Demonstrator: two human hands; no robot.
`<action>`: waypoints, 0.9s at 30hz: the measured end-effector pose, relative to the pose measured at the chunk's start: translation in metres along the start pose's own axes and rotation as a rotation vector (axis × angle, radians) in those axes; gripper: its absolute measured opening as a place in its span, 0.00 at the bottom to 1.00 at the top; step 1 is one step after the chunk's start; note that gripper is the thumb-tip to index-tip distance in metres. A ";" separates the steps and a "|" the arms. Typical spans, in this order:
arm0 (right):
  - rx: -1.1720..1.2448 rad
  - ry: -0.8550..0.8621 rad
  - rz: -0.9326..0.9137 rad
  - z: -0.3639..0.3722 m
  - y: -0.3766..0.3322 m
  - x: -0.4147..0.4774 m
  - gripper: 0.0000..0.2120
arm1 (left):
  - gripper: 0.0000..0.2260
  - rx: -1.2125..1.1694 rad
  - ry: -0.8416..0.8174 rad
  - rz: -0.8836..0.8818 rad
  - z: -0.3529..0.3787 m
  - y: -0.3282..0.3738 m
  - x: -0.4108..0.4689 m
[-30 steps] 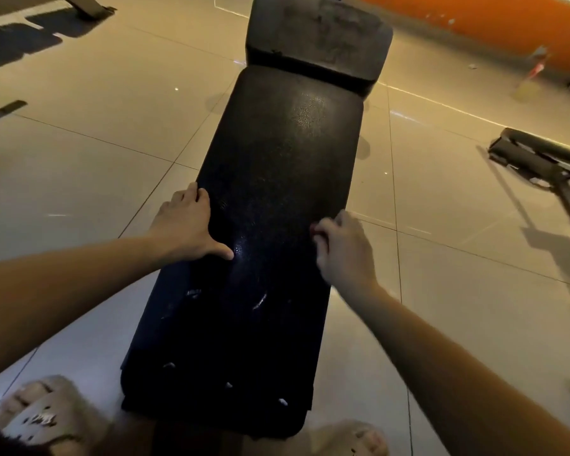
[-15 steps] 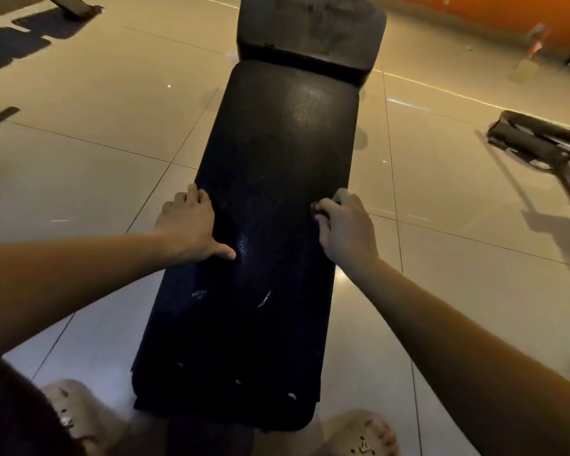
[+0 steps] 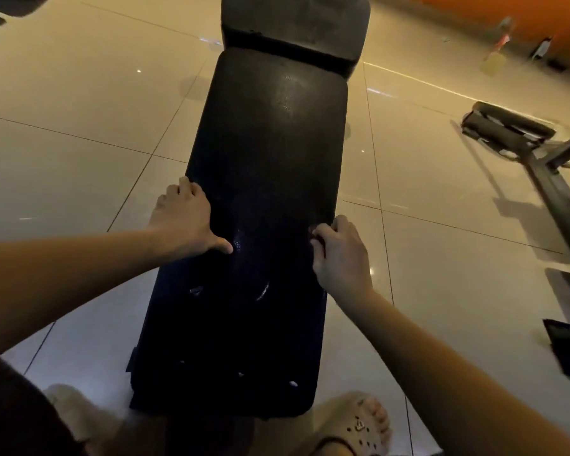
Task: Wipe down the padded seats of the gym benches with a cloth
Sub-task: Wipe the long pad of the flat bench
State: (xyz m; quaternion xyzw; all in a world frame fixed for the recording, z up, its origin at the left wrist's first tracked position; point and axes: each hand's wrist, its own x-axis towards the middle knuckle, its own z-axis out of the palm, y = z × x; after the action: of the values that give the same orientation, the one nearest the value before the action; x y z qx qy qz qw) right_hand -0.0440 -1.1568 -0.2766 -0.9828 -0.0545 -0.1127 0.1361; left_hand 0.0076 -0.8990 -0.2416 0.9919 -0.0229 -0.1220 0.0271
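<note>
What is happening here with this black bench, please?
A person stands at the near end of a black padded bench and holds its long pad with both hands. The left hand grips the left edge, with the thumb lying on top. The right hand curls round the right edge. No cloth can be seen in either hand, so wiping does not seem to be under way. A shorter pad lies beyond the long one.
</note>
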 end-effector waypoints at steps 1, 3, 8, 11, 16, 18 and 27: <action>0.016 -0.035 -0.044 -0.001 -0.001 -0.023 0.09 | 0.60 -0.009 0.008 -0.003 0.001 -0.001 0.000; 0.015 -0.114 -0.126 -0.004 0.001 -0.055 0.07 | 0.60 -0.023 0.017 -0.001 0.003 -0.002 0.002; 0.021 0.002 0.019 0.003 0.005 0.012 0.07 | 0.61 0.000 -0.022 -0.004 0.000 0.000 0.006; 0.085 0.023 0.080 0.005 0.004 0.007 0.06 | 0.61 0.024 -0.029 0.008 -0.002 0.001 0.006; 0.044 -0.118 -0.097 0.006 0.005 -0.050 0.06 | 0.60 0.018 -0.039 -0.003 -0.002 0.003 0.009; 0.049 -0.064 -0.044 0.006 0.007 -0.016 0.06 | 0.58 0.015 -0.049 -0.001 -0.004 0.005 0.009; 0.070 -0.074 -0.025 0.016 -0.013 -0.064 0.05 | 0.56 0.012 -0.050 0.000 -0.003 0.004 0.010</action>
State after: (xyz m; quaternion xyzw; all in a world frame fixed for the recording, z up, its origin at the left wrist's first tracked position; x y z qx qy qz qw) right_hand -0.1041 -1.1445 -0.3030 -0.9801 -0.0757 -0.0763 0.1667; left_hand 0.0178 -0.9032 -0.2407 0.9886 -0.0242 -0.1469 0.0205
